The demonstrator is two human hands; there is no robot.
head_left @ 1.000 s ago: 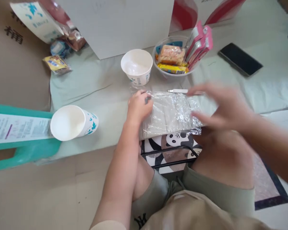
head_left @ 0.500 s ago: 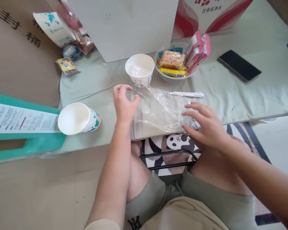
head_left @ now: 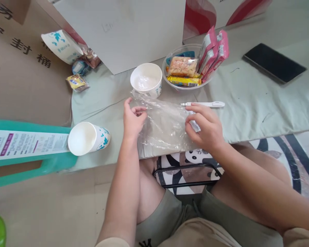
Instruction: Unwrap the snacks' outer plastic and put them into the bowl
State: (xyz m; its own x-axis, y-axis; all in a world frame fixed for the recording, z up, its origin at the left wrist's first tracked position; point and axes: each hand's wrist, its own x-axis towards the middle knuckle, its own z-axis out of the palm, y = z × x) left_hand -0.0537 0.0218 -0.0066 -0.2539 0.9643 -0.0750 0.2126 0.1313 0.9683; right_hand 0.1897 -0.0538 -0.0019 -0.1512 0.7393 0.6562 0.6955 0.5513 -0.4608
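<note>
Crinkled clear plastic film (head_left: 167,127) lies spread at the front of the cloth-covered surface, its upper left corner against a white paper bowl (head_left: 146,80). At its left edge is my left hand (head_left: 134,120), thumb and fingers curled together on the film. My right hand (head_left: 206,125) pinches the opposite edge, fingers bent toward the thumb. Just beyond the right fingers lies a white-handled craft knife (head_left: 208,104), its small blade pointing left. The bowl's inside looks glossy; what lines it I cannot tell.
A clear bowl of wrapped snacks (head_left: 185,82) stands behind. To the right is a black phone (head_left: 274,63). Leftward are a tilted paper cup (head_left: 103,139), a green-handled carton (head_left: 54,161), another paper cup (head_left: 63,46) and small packets (head_left: 77,82). Large boxes (head_left: 123,34) block the back.
My right hand has moved left and closed from spread fingers to a pinch on the film. My left fingers have drawn closer together at its left edge. The camera view has shifted slightly.
</note>
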